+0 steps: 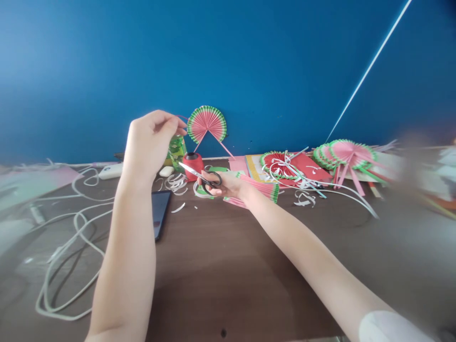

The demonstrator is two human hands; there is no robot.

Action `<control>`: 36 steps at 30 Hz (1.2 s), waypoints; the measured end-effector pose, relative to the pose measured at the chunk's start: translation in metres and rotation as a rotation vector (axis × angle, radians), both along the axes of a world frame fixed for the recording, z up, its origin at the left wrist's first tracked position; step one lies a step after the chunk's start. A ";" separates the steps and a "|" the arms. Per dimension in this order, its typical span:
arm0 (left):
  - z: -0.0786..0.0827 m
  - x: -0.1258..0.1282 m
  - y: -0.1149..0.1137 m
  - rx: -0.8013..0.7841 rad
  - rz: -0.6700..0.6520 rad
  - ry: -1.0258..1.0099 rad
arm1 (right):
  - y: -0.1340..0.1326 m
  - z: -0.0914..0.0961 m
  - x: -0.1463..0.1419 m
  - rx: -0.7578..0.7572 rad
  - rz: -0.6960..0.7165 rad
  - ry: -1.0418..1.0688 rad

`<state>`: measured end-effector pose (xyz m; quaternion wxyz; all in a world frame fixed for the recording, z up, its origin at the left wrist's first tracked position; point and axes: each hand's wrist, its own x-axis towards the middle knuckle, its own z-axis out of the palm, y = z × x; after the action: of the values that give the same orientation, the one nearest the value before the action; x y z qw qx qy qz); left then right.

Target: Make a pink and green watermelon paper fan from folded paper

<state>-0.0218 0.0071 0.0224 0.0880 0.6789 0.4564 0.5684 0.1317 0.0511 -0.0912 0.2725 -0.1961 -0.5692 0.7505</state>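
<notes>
My left hand [151, 137] is raised above the table with its fingers pinched on a thin red thread [182, 117]. The thread seems to come from a red spool [193, 165] standing just behind. My right hand [224, 185] grips black-handled scissors [201, 178], blades pointing left towards the spool. Under the right wrist lies a folded pink and green pleated paper strip [261, 189]. A pink and green paper fan [206, 124] leans on the blue wall behind.
A dark phone [160, 211] lies on the brown table [221, 266] by my left forearm. White cable [67, 256] loops at the left. More paper fans [347, 154], red paper and white strips lie at the right. A green patterned can [177, 151] stands behind the spool.
</notes>
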 end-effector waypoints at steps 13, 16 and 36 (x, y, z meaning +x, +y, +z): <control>-0.006 -0.005 0.015 -0.124 -0.079 -0.239 | -0.007 0.010 0.024 0.278 -0.006 -0.501; -0.004 -0.004 0.011 -0.076 -0.105 -0.257 | -0.006 0.019 0.033 0.545 -0.161 -0.773; -0.010 0.016 0.009 -0.317 -0.582 -0.455 | -0.021 0.012 0.015 0.991 -0.671 -0.885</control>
<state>-0.0057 0.0165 0.0121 0.4477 0.6144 0.2961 0.5782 0.1468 0.0297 -0.0791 0.2890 -0.4974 -0.8070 0.1334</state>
